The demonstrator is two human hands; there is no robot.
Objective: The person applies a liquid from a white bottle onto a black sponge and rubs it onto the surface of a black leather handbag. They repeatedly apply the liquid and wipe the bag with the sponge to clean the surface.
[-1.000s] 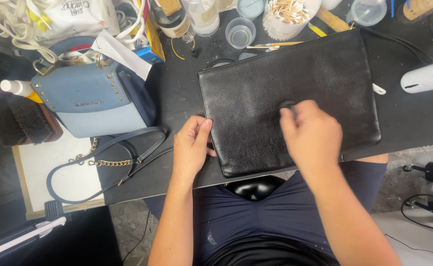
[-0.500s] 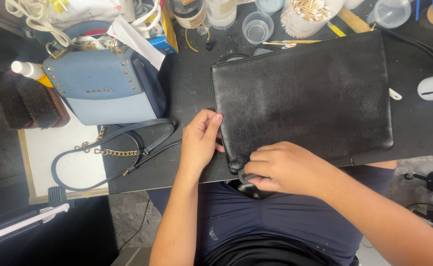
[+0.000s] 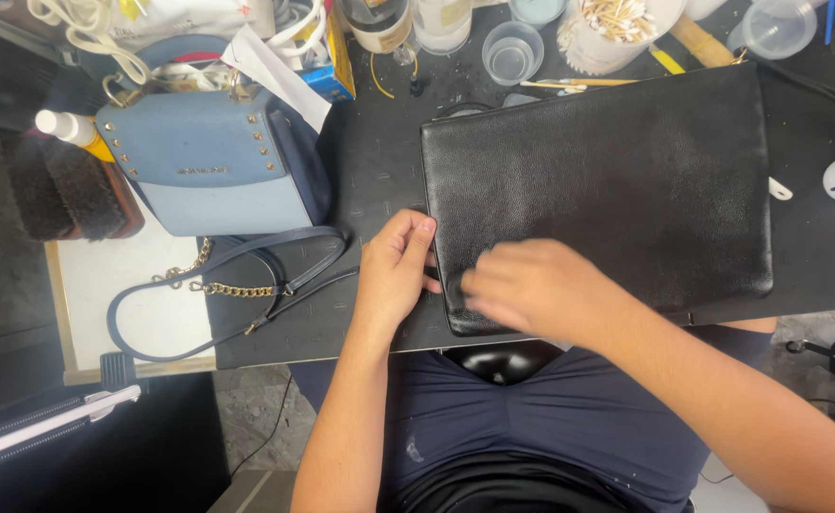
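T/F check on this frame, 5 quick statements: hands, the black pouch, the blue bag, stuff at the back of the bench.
1. The left hand rests at the left edge of the black pouch. True.
2. The right hand is on the blue bag. False: it is on the pouch's lower left corner.
3. The blue bag's chain strap lies loose on the bench. True.
4. The pouch stands upright. False: it lies flat on the dark mat.
5. A tub of cotton swabs stands behind the pouch. True.
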